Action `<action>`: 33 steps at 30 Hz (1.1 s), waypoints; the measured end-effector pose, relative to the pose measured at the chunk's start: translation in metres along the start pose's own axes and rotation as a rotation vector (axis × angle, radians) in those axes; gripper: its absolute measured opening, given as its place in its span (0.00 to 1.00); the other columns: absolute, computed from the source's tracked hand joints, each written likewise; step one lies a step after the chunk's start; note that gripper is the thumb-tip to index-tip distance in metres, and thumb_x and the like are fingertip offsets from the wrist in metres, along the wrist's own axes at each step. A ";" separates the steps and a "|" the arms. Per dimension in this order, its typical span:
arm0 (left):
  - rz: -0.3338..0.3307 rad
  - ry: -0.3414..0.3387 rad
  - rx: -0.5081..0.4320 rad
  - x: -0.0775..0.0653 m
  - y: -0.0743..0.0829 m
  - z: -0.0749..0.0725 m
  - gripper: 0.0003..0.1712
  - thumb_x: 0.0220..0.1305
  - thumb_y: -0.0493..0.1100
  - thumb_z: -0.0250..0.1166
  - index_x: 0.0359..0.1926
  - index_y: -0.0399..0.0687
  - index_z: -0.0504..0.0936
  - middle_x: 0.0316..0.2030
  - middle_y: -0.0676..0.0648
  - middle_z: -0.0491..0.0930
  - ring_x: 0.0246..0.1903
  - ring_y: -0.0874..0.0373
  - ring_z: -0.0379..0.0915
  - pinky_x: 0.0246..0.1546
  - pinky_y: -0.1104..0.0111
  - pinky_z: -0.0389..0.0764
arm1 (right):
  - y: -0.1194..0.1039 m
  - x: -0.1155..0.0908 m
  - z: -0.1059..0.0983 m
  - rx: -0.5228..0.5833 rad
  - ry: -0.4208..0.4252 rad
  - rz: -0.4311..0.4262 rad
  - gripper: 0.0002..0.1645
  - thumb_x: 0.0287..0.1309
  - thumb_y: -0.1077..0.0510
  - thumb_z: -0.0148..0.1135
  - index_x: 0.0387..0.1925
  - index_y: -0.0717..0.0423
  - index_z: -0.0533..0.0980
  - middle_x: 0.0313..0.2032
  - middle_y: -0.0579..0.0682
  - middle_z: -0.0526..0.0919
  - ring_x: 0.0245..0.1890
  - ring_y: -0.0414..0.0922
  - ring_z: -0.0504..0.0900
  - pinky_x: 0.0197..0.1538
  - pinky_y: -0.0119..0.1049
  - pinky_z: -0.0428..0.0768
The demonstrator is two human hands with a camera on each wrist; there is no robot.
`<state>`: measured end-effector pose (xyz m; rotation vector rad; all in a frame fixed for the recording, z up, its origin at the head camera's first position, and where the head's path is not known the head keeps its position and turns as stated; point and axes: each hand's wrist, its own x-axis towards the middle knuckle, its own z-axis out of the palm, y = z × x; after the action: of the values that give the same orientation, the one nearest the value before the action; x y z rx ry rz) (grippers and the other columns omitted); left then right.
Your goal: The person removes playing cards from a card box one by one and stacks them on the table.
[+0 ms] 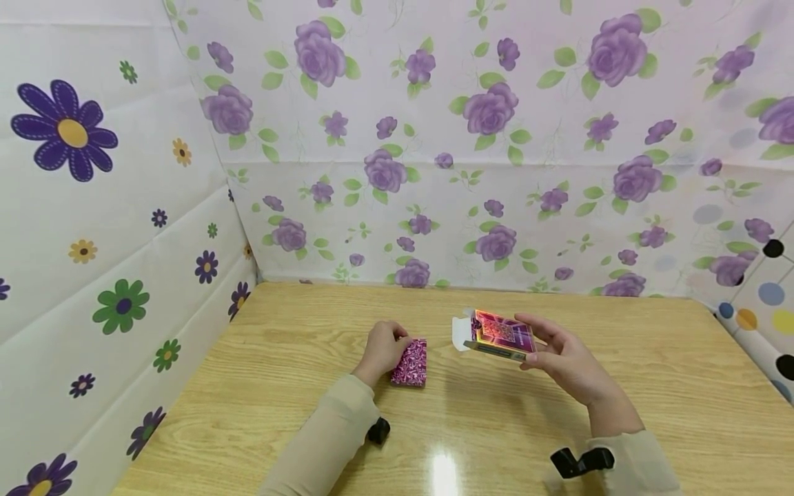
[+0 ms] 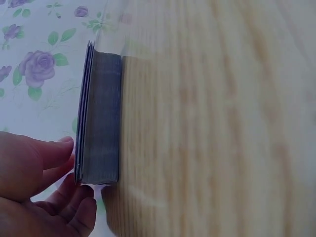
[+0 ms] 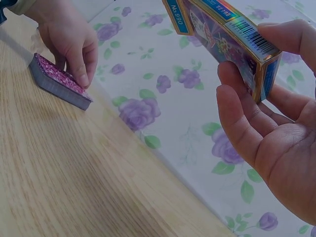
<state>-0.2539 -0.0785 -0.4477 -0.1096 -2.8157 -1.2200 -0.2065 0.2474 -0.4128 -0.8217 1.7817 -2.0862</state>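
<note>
A deck of playing cards [image 1: 412,365] with a magenta-and-white patterned back lies on the wooden table. My left hand [image 1: 381,350] holds it at one end, thumb near the top and fingers curled at the edge. Several top cards stand slightly apart from the stack [image 2: 102,118] in the left wrist view. Above the table to the right, my right hand [image 1: 569,362] grips a shiny purple-and-gold card box [image 1: 504,335] by its closed end. The box's white flap [image 1: 462,333] is open and faces left. Its barcode side [image 3: 251,37] shows in the right wrist view; what is inside is hidden.
The wooden tabletop [image 1: 273,337] runs back to a wall cloth with purple roses [image 1: 384,172]. At the left hangs another cloth with flowers [image 1: 120,306]. Black straps or mounts [image 1: 582,462] sit at both wrists.
</note>
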 end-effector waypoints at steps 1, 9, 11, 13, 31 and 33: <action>-0.005 0.004 -0.002 0.000 0.000 0.000 0.06 0.62 0.38 0.63 0.35 0.38 0.83 0.34 0.43 0.80 0.33 0.55 0.74 0.33 0.66 0.77 | 0.000 0.000 0.000 -0.002 0.003 0.002 0.36 0.62 0.73 0.48 0.70 0.60 0.54 0.62 0.46 0.65 0.53 0.42 0.78 0.45 0.35 0.83; -0.007 0.050 -0.030 -0.002 0.005 -0.004 0.11 0.63 0.42 0.63 0.41 0.38 0.81 0.40 0.41 0.80 0.35 0.53 0.74 0.36 0.62 0.78 | 0.001 0.000 0.000 -0.013 0.015 0.021 0.36 0.62 0.73 0.49 0.70 0.58 0.55 0.63 0.49 0.63 0.53 0.41 0.78 0.45 0.35 0.83; -0.006 0.047 -0.040 -0.003 0.007 -0.006 0.12 0.64 0.43 0.62 0.43 0.38 0.81 0.40 0.41 0.80 0.37 0.53 0.74 0.36 0.62 0.78 | 0.000 0.000 0.000 -0.014 0.014 0.019 0.36 0.62 0.73 0.49 0.70 0.58 0.55 0.63 0.48 0.63 0.53 0.41 0.78 0.45 0.35 0.83; -0.016 0.041 -0.058 -0.004 0.008 -0.008 0.13 0.65 0.44 0.61 0.44 0.39 0.81 0.40 0.42 0.80 0.39 0.52 0.74 0.37 0.62 0.78 | 0.000 0.000 0.000 -0.013 0.008 0.012 0.36 0.62 0.73 0.49 0.70 0.58 0.54 0.63 0.47 0.64 0.53 0.41 0.78 0.45 0.35 0.83; -0.002 0.067 -0.248 -0.018 0.034 -0.018 0.13 0.66 0.44 0.59 0.46 0.41 0.80 0.40 0.45 0.80 0.39 0.54 0.74 0.37 0.66 0.78 | 0.001 0.001 0.000 -0.005 0.004 0.014 0.37 0.62 0.73 0.49 0.70 0.66 0.48 0.63 0.44 0.65 0.54 0.40 0.78 0.45 0.34 0.83; 0.000 0.062 -0.278 -0.020 0.036 -0.019 0.13 0.66 0.44 0.59 0.46 0.43 0.80 0.40 0.45 0.80 0.40 0.55 0.73 0.38 0.67 0.78 | 0.002 0.002 0.000 -0.003 0.004 0.019 0.37 0.62 0.73 0.49 0.70 0.66 0.49 0.63 0.44 0.65 0.54 0.41 0.78 0.45 0.34 0.83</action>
<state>-0.2300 -0.0684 -0.4100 -0.0852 -2.5783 -1.5784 -0.2081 0.2464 -0.4141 -0.7988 1.7881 -2.0758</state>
